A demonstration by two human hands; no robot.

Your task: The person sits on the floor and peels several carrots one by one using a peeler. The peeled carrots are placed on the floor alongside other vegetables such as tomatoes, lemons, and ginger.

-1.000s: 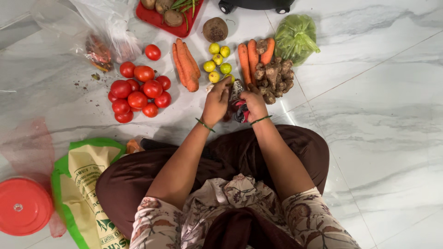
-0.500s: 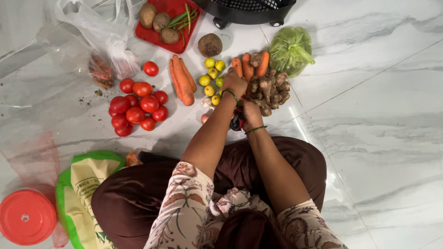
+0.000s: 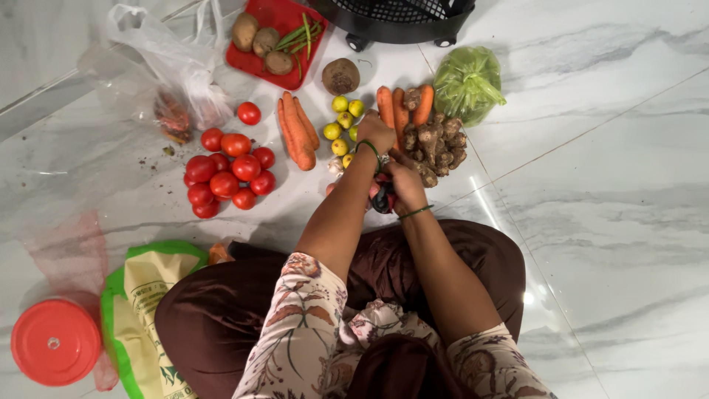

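Note:
I sit cross-legged on a pale marble floor with vegetables spread before me. My left hand (image 3: pixel 377 133) reaches forward, fingers curled at the near end of three carrots (image 3: pixel 402 103) beside a pile of ginger roots (image 3: pixel 441 144); whether it grips one is unclear. My right hand (image 3: pixel 404 185) stays closer to my knees, closed on a small dark and red bundle (image 3: pixel 382 199), mostly hidden by the fingers. Small yellow-green limes (image 3: pixel 343 118) lie just left of my left hand.
To the left lie two more carrots (image 3: pixel 296 131), a heap of tomatoes (image 3: pixel 229 174) and a clear plastic bag (image 3: pixel 177 74). Farther off are a red tray (image 3: pixel 281 15) with potatoes, a brown round root (image 3: pixel 340 75), a green bagged vegetable (image 3: pixel 467 81) and a black basket (image 3: pixel 399 15). A red lid (image 3: pixel 53 343) and green-yellow sack (image 3: pixel 148 295) sit near my left knee.
One second ago both hands were together on the dark bundle. My left hand has since left it and moved forward to the carrots; the right hand stays on the bundle.

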